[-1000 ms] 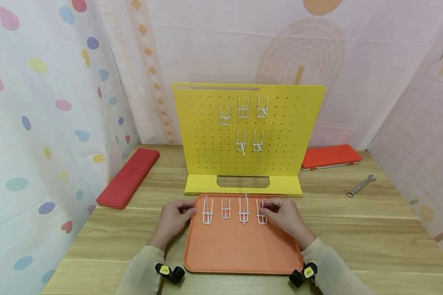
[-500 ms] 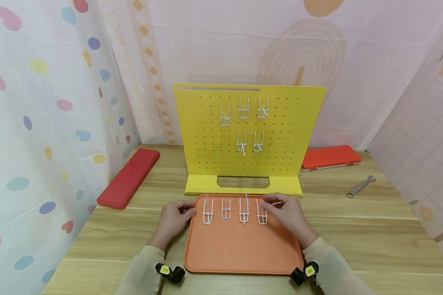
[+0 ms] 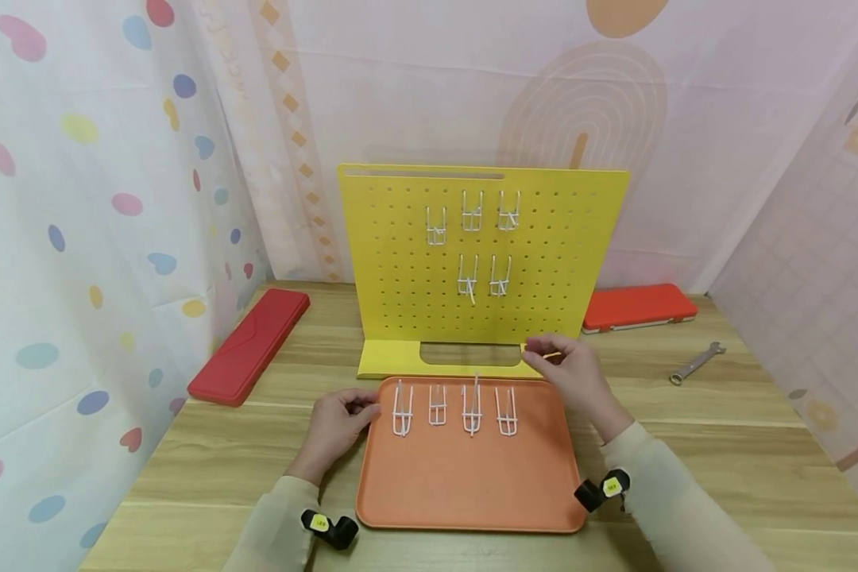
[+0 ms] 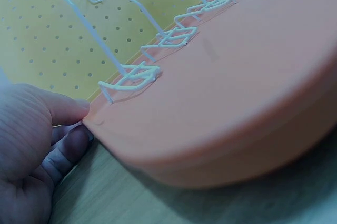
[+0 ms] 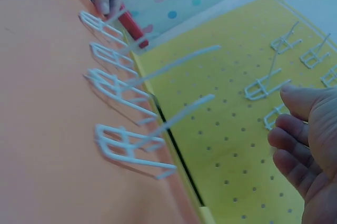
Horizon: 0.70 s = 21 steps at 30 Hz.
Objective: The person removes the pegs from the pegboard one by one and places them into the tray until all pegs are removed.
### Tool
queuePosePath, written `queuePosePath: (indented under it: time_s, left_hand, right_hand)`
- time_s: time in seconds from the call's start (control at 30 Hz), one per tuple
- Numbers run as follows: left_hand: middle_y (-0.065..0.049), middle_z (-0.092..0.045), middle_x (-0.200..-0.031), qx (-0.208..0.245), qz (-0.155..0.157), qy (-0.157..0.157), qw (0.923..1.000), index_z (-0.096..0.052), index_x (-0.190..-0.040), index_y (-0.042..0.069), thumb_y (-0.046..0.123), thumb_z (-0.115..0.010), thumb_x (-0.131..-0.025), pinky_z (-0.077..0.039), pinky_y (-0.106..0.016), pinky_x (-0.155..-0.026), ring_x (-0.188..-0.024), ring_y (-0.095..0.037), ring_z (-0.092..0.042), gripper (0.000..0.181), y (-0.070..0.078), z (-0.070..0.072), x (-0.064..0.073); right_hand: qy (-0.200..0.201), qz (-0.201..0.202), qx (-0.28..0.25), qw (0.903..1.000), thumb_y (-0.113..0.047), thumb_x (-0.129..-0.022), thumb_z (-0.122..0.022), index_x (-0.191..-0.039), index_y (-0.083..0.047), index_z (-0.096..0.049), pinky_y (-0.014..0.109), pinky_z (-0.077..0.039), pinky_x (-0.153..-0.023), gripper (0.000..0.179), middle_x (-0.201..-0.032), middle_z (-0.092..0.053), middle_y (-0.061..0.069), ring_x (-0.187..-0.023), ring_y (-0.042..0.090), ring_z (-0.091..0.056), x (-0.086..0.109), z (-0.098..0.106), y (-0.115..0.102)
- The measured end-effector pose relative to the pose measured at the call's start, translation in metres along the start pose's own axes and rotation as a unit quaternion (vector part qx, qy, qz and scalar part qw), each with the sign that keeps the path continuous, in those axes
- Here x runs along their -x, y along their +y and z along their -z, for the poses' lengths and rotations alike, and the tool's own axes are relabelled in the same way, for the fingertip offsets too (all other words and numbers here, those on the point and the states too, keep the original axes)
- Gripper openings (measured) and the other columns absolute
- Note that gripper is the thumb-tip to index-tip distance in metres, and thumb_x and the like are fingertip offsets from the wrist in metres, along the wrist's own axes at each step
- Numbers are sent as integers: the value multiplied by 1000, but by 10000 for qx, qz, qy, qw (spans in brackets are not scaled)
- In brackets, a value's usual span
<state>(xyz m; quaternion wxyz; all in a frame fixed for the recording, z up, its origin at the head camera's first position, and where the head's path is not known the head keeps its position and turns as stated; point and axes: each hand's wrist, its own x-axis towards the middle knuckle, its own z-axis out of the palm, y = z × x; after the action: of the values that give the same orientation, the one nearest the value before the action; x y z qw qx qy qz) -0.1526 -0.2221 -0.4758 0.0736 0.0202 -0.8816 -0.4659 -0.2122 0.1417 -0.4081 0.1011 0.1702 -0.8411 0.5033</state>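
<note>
My left hand (image 3: 338, 425) pinches the back left corner of the orange tray (image 3: 472, 485); in the left wrist view the thumb lies on the rim and the other fingers are below it. Several white wire pegboard hooks lie in a row along the tray's back, the rightmost hook (image 3: 507, 419) nearest my right hand (image 3: 575, 377). That hand hovers beyond the tray's back right corner, over the base of the yellow pegboard (image 3: 415, 318). Its fingers are loosely curled and hold nothing in the right wrist view. More hooks hang on the board, among them a lower hook (image 3: 500, 287).
A dark red case (image 3: 250, 345) lies at the left of the wooden table (image 3: 686, 461). At the right are a bright red case (image 3: 639, 306) and a wrench (image 3: 697, 364). Patterned curtains surround the table.
My right hand has let go of the rightmost hook on the tray and moved up and away toward the pegboard's base. The left hand has stayed at the tray corner.
</note>
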Motion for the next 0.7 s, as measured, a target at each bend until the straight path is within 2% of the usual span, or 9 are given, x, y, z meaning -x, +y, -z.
queuePosePath:
  time_s: [0.27, 0.43, 0.7]
  left_hand:
    - [0, -70, -81, -10, -17, 8, 10000, -76, -95, 8, 10, -76, -82, -50, -24, -66, -74, -12, -62, 13, -2, 0, 0]
    - [0, -69, -81, -30, 44, 5, 10000, -76, -96, 9, 10, -76, -82, -50, -24, -66, -75, -12, -62, 14, -3, 0, 0]
    - [1, -69, -81, 12, 26, -19, 10000, -76, -96, 9, 11, -76, -82, -50, -24, -66, -74, -12, -62, 14, -1, 1, 0]
  right_hand:
    - [407, 439, 289, 9978, -19, -85, -75, -103, -8, -74, 24, -53, -68, 21, -92, -72, 3, -82, 14, -65, -34, 5, -2]
    - [473, 307, 402, 9976, -20, -86, -74, -106, -6, -73, 28, -54, -71, 25, -93, -72, 3, -82, 14, -65, -51, 2, -3]
    - [401, 47, 156, 9991, -19, -87, -73, -109, -7, -72, 33, -54, -75, 25, -96, -71, 4, -86, 15, -64, -67, -6, -3]
